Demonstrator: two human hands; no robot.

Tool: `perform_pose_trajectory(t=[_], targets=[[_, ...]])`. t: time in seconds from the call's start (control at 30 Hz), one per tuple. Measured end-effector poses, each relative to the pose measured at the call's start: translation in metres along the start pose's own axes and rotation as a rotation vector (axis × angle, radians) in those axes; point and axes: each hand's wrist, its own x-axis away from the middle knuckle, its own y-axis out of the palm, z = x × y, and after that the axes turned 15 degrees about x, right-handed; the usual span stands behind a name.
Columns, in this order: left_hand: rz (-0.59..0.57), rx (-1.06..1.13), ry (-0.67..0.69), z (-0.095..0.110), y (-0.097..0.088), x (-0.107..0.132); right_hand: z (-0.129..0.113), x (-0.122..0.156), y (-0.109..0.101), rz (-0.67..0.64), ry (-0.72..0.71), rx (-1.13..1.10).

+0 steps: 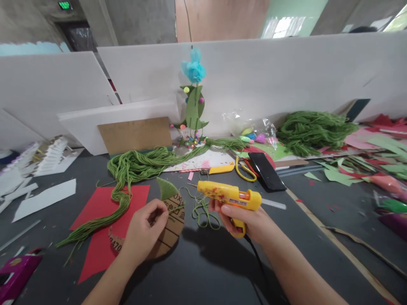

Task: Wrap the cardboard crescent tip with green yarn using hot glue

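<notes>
My right hand [237,218] grips a yellow hot glue gun [229,194], its nozzle pointing left above the table and a clear glue stick jutting from its back. The fingers of my left hand [149,224] are pinched together over a round piece of cardboard [173,231] with printed characters. A strand of green yarn [178,208] runs out from those fingertips across the cardboard; the pinch itself is partly hidden. A green felt leaf shape [167,189] stands at the cardboard's upper edge. Between the hands lies a loose tangle of green yarn [205,214].
Red sheets [95,250] lie under a long yarn bundle [140,165] at left. Behind are a yellow utility knife [221,168], yellow-handled scissors [245,170], a black phone [266,170] and a felt decoration [193,108] with a blue flower. Paper scraps [346,171] cover the right.
</notes>
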Motion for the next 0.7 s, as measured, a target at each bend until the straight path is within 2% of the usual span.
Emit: perform_pose_trajectory(t=[0.1,0.2,0.33,0.43,0.57,0.7], targets=[[-0.021,-0.073,0.011,0.002,0.003,0.004,0.001,0.0,0.014,0.109,-0.027,0.064],[0.007,-0.138,0.017,0.005,0.003,0.007,-0.002,0.002,0.023,0.204,-0.015,0.28],[0.065,-0.257,0.063,0.009,-0.001,0.008,-0.014,0.003,0.023,0.184,-0.252,0.66],[0.099,-0.341,0.114,0.011,-0.004,0.009,-0.02,0.003,0.023,0.207,-0.331,0.843],[0.122,-0.404,0.14,0.011,-0.006,0.01,-0.018,0.005,0.03,0.275,-0.375,0.885],[0.112,-0.419,0.138,0.009,-0.006,0.011,-0.011,0.005,0.035,0.316,-0.352,0.891]])
